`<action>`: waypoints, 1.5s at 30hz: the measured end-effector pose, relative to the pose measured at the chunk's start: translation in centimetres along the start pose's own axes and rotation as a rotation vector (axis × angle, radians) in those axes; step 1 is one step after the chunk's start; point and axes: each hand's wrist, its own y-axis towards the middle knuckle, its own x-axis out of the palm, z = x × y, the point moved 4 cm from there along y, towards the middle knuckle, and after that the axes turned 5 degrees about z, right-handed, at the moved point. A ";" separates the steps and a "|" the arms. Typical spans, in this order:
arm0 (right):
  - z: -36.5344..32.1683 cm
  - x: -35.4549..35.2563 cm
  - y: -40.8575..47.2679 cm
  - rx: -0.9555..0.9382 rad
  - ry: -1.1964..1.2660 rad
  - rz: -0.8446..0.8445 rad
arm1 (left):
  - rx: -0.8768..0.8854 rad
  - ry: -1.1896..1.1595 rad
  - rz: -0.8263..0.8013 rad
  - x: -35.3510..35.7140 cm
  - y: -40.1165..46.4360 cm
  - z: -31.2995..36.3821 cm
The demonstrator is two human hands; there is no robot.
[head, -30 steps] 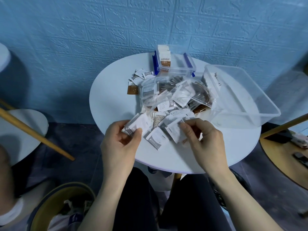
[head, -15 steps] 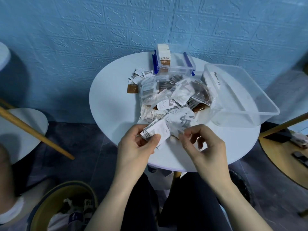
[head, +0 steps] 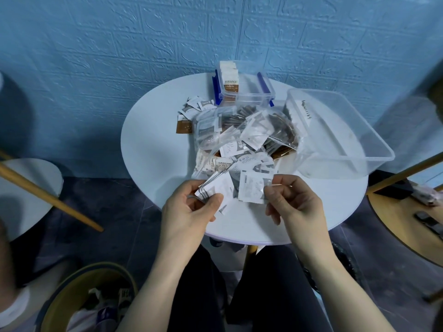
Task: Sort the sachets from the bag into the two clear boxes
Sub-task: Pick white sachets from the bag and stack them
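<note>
We are gathering white sachets at the near edge of the table [head: 153, 149]. Our left hand [head: 189, 212] grips a small stack of sachets [head: 215, 190]; our right hand [head: 291, 202] pinches one more sachet [head: 254, 190]. The bag [head: 244, 137] lies open behind, still full. Next, we judge, this one joins the stack, which then goes into a clear box: small [head: 249, 97] or large [head: 335, 130].
</note>
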 end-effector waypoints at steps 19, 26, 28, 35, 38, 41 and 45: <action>-2.3 1.8 -1.2 -0.650 -0.550 -0.254 | 0.147 0.230 -0.355 1.6 -0.5 0.6; -1.5 -0.4 -0.8 -0.559 -0.623 -0.177 | 0.208 0.277 -0.312 1.3 -0.6 0.6; -0.6 -1.2 -0.8 -0.402 -0.630 -0.187 | 0.211 0.270 -0.329 1.4 -0.6 0.5; 0.2 -0.5 -1.0 -0.188 -0.506 -0.302 | 0.193 0.269 -0.404 2.0 -0.9 0.7; 0.2 -0.4 -1.1 -0.160 -0.490 -0.323 | 0.174 0.260 -0.405 1.6 -1.0 0.6; 0.3 -0.2 -1.1 -0.153 -0.495 -0.327 | 0.204 0.289 -0.377 1.4 -0.9 0.4; 0.4 -0.1 -1.0 -0.162 -0.541 -0.317 | 0.294 0.453 -0.329 1.5 -1.0 0.6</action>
